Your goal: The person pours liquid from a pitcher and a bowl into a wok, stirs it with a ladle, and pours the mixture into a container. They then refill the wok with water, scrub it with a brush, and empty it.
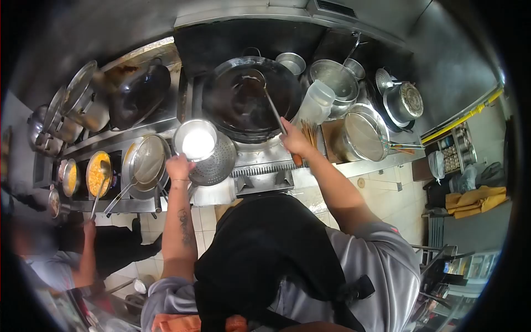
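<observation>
My right hand grips a long-handled ladle by its wooden end. The ladle's head lies in a big black wok with dark, shiny liquid at its bottom. To the left of the wok, my left hand is closed on the near rim of a round metal bowl. Something bright white shows inside that bowl. Overlapping the bowl in this view is a perforated metal strainer, just below and to its right.
A clear plastic jug, skewers and a pot with a mesh strainer stand right of the wok. Left are another wok and a mesh strainer. A co-worker's hand holds a ladle over a pan of yellow food.
</observation>
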The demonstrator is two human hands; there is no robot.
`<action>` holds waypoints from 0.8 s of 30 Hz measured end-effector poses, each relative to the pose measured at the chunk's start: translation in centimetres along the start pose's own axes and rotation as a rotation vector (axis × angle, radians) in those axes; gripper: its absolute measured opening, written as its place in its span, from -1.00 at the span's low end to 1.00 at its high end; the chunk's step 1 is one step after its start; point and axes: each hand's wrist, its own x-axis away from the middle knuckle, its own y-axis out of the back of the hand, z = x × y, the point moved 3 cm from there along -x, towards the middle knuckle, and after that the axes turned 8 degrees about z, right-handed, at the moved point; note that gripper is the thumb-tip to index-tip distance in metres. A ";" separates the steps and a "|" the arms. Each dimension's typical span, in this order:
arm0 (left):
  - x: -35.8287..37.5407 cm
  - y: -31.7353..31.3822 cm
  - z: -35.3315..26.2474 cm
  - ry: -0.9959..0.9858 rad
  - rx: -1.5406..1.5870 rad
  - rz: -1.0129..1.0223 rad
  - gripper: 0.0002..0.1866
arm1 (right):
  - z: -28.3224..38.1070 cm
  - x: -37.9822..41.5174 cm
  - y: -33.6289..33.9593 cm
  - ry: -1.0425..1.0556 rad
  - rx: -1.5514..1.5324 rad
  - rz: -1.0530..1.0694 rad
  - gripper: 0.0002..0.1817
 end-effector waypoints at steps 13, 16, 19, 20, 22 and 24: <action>-3.6 -6.1 -17.3 -0.079 -0.211 0.077 -0.71 | 0.6 -0.6 0.2 -0.195 -1.452 0.326 -0.26; -7.1 -8.2 -16.7 -0.178 -0.173 0.126 -0.69 | 0.0 0.0 0.7 -0.007 -0.093 0.042 -0.14; -8.4 -10.5 -17.7 -0.196 -0.200 0.155 -0.68 | -6.2 -1.3 -2.9 0.354 0.471 -0.397 -0.14; -8.0 -11.4 -18.3 -0.192 -0.197 0.122 -0.68 | -5.6 -0.3 -3.7 0.308 0.427 -0.390 -0.14; -8.0 -12.8 -18.9 -0.174 -0.217 0.070 -0.70 | -0.9 2.7 -3.1 0.124 -0.035 -0.195 -0.14; -8.5 -13.7 -19.4 -0.163 -0.273 0.077 -0.70 | -0.2 2.6 -2.6 -0.057 -0.680 0.128 -0.16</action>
